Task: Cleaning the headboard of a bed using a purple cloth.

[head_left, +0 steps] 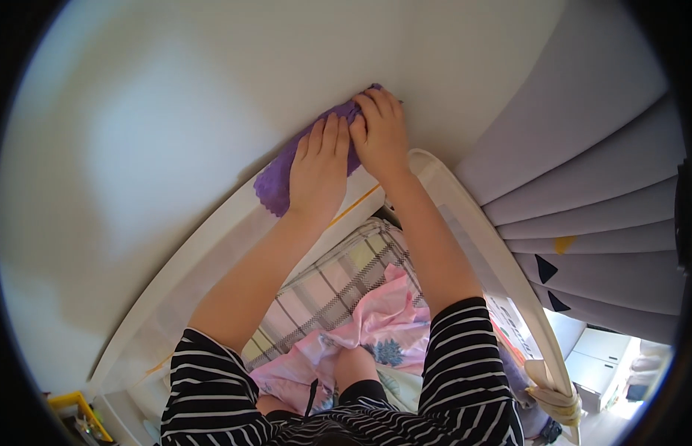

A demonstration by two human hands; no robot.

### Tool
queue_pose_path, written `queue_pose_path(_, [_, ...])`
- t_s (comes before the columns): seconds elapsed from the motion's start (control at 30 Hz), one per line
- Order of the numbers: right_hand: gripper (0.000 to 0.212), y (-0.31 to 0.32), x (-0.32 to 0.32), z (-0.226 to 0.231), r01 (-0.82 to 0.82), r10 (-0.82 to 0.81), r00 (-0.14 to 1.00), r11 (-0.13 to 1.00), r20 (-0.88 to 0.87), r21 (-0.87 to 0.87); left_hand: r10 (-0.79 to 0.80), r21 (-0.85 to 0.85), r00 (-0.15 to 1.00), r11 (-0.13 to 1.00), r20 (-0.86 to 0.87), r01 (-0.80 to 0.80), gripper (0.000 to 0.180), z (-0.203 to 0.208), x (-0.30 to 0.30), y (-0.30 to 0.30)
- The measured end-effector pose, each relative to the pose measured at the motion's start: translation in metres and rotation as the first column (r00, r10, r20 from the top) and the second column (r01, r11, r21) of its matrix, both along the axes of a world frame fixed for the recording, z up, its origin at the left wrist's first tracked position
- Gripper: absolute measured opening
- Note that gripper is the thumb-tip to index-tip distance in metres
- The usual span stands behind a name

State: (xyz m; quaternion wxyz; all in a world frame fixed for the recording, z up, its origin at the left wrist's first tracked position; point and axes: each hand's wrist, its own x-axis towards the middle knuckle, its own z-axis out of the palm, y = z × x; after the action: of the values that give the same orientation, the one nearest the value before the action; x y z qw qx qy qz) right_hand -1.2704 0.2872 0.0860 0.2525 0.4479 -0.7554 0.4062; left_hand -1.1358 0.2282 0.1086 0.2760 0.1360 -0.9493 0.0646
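Lit softly, bluish on the wall (160, 141) beyond the left edge of the bed (539, 321), faintly shadowed along the purple cloth (275, 182). Washed out by glare past the bed's near right corner. Curved strongly toward a dark rim.

A white-railed bed (431, 167) with sheer sides holds a plaid mattress (316, 297). On the mattress, toward its near end, lies a rumpled pink satin cloth (379, 305) with a blue-grey leafy motif. Beyond the mattress's far end, a purple cloth (275, 182) lies over the side rail (238, 204).
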Motion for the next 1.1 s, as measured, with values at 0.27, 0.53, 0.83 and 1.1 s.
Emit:
queue_pose_path(0.27, [0.042, -0.007, -0.005, -0.03, 0.05, 0.113, 0.907, 0.927, 0.405, -0.372, -0.124, -0.116, 0.992, 0.985, 0.037, 0.128, 0.055, -0.004, -0.033, -0.002])
queue_pose_path(0.53, [0.055, -0.01, 0.056, -0.073, 0.076, 0.121, 0.907, 0.895, 0.404, -0.439, 0.012, -0.517, 0.934, 0.836, 0.357, 0.186, 0.059, -0.013, 0.016, -0.007])
queue_pose_path(0.83, [0.069, -0.033, 0.243, -0.155, -0.118, 0.261, 0.901, 0.916, 0.346, -0.383, -0.169, -0.219, 0.909, 0.939, 0.382, 0.266, 0.047, -0.077, 0.215, -0.042])
queue_pose_path(1.1, [0.075, -0.052, 0.343, -0.137, -0.238, 0.399, 0.85, 0.874, 0.345, -0.424, 0.146, -0.521, 0.989, 0.847, 0.028, -0.11, 0.04, -0.096, 0.318, -0.059])
